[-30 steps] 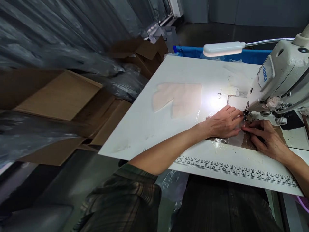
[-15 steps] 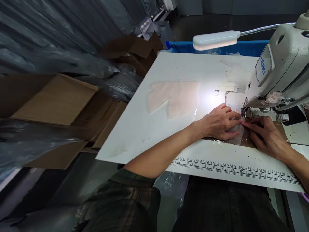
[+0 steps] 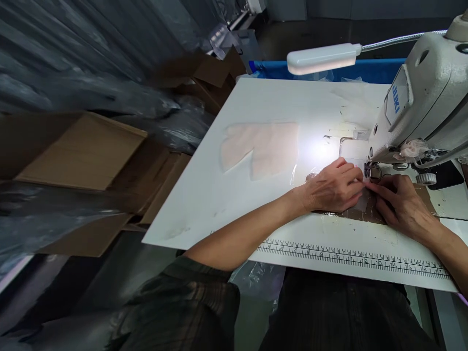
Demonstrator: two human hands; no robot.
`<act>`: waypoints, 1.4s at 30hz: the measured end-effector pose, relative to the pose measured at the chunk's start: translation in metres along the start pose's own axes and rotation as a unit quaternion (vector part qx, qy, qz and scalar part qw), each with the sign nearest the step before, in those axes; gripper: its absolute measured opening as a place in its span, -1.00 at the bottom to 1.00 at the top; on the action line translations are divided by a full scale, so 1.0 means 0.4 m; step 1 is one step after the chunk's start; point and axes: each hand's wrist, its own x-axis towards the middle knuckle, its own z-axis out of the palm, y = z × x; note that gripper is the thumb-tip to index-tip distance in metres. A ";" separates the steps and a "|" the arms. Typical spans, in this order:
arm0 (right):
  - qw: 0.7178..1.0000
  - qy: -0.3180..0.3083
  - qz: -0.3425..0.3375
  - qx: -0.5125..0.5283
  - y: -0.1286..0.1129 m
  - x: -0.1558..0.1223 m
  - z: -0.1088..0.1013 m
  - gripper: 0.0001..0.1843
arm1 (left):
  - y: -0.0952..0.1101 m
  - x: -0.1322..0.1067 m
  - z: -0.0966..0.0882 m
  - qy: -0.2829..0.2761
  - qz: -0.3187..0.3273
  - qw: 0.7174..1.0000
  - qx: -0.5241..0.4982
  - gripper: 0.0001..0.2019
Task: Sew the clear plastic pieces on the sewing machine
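My left hand (image 3: pixel 335 187) rests on the machine bed just left of the presser foot (image 3: pixel 368 169), its fingers curled together over a small sheer whitish piece of fabric (image 3: pixel 361 202). From the other side, my right hand (image 3: pixel 406 204) pinches the fabric's edge between thumb and forefinger, close in front of the foot. The fingertips of both hands almost meet there. Most of the fabric is hidden under my left hand. The white sewing machine (image 3: pixel 420 92) stands over the right part of the table.
A pale pink cut fabric piece (image 3: pixel 270 146) lies flat on the white table (image 3: pixel 190 209). A printed ruler (image 3: pixel 329 256) runs along the front edge. A lamp (image 3: pixel 323 58) hangs above. Cardboard boxes (image 3: pixel 84 151) stand at the left, and a blue bin (image 3: pixel 274 69) is behind.
The fingers of my left hand have gone from spread flat to drawn together on the fabric. My right hand stays nearly in place. The view has shifted slightly.
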 end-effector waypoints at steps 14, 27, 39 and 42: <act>0.999 -0.005 0.003 -0.033 -0.006 -0.002 0.001 -0.57 | 0.008 -0.007 -0.019 -0.031 0.075 0.997 0.002 -0.70; 0.999 -0.021 0.034 -0.021 -0.011 0.004 -0.010 -0.55 | 0.003 -0.004 -0.023 -0.061 0.031 0.998 -0.013 -0.67; 0.999 -0.012 0.012 -0.030 -0.019 0.004 -0.017 -0.60 | 0.005 0.000 -0.021 -0.093 0.002 0.996 0.016 -0.52; 0.999 -0.007 0.019 -0.029 -0.017 0.005 -0.006 -0.55 | 0.000 0.002 -0.020 -0.091 -0.005 0.996 0.012 -0.53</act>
